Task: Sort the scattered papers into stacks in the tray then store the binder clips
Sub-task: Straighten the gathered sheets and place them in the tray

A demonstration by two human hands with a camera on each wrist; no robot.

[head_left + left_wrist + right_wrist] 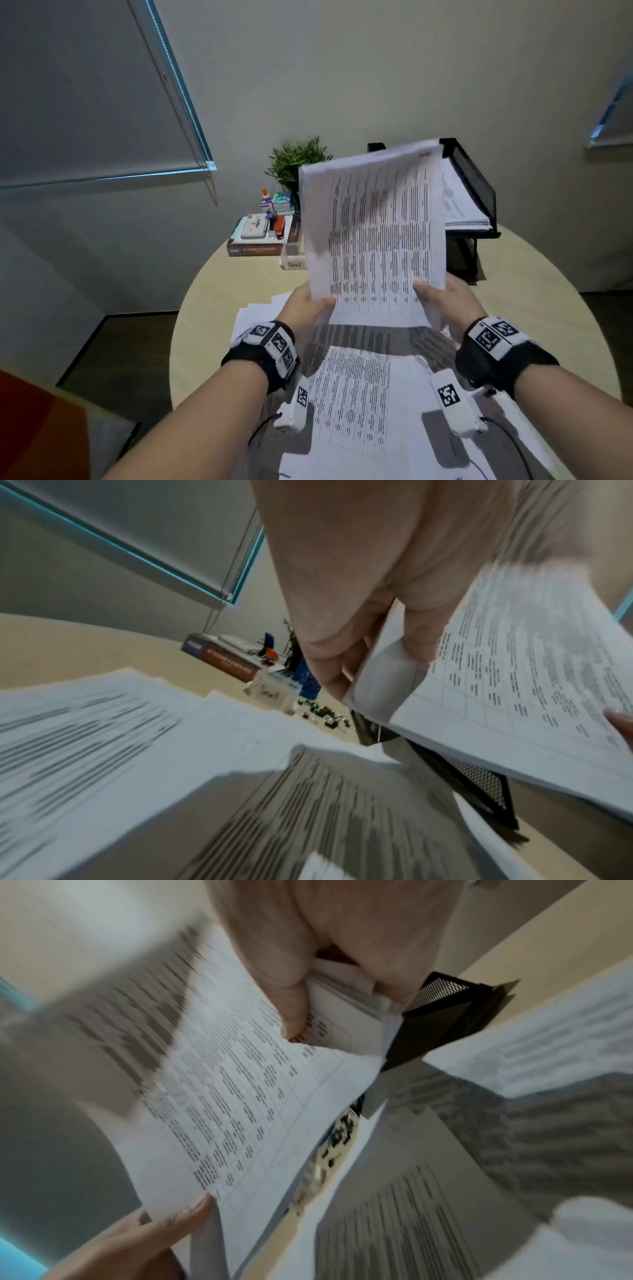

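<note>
Both hands hold up a stack of printed table sheets (373,236) above the round table, tilted toward the back. My left hand (310,305) pinches its lower left corner, thumb on top, and my right hand (442,298) pinches the lower right corner. In the wrist views the stack (514,683) (232,1096) fills the frame under each thumb. More printed papers (359,394) lie scattered on the table below the hands. The black mesh tray (476,185) stands at the back right with papers (459,205) in its upper tier. Several binder clips (325,714) lie on the table behind the papers.
A small clear box (293,257) with a handwritten label sits next to a book pile (260,240) carrying stationery, with a potted plant (298,161) behind. The beige table's edge (181,308) curves round at the left. Window blinds hang at the left.
</note>
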